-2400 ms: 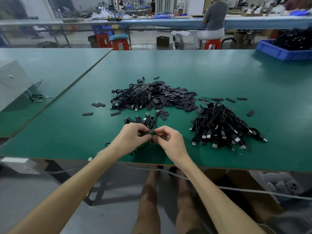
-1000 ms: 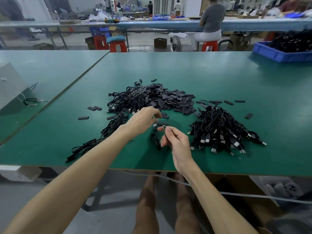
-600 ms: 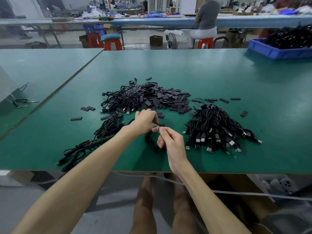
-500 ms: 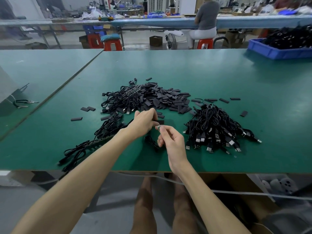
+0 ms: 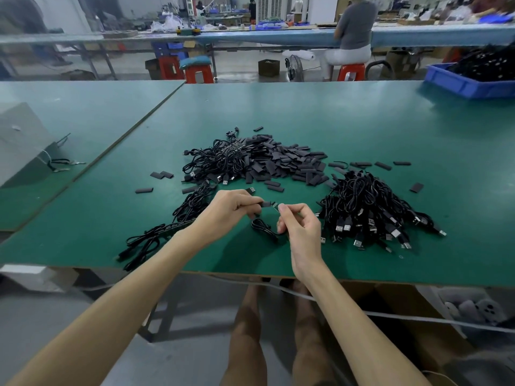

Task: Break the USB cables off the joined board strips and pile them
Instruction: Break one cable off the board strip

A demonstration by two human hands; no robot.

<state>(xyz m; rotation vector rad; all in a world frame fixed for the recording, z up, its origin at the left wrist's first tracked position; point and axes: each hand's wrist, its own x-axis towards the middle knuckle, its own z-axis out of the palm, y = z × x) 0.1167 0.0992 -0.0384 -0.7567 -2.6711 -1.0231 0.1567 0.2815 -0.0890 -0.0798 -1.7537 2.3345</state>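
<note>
My left hand [image 5: 228, 211] and my right hand [image 5: 299, 227] meet over the green table [image 5: 348, 115] near its front edge. Between them is one black USB cable [image 5: 263, 228]: the left fingers pinch a small black sleeve at its end, and the right fingertips pinch the little board tip [image 5: 274, 205]. The cable's loop lies on the table below. To the right sits a pile of separated cables [image 5: 367, 210]. Behind my hands lies a heap of black sleeves and tangled cables [image 5: 250, 160]. A joined strip of cables [image 5: 156, 235] stretches to the left.
Loose black sleeves [image 5: 144, 190] are scattered around the heaps. A blue bin [image 5: 457, 82] full of cables stands at the back right. A grey box [image 5: 22, 143] sits on the left table. A person sits on a red stool beyond the table.
My hands earlier held the joined strip together; the strip now lies to the left. My left hand reached toward the heap, came back, and now pinches a sleeve at the cable tip held by my right hand.
</note>
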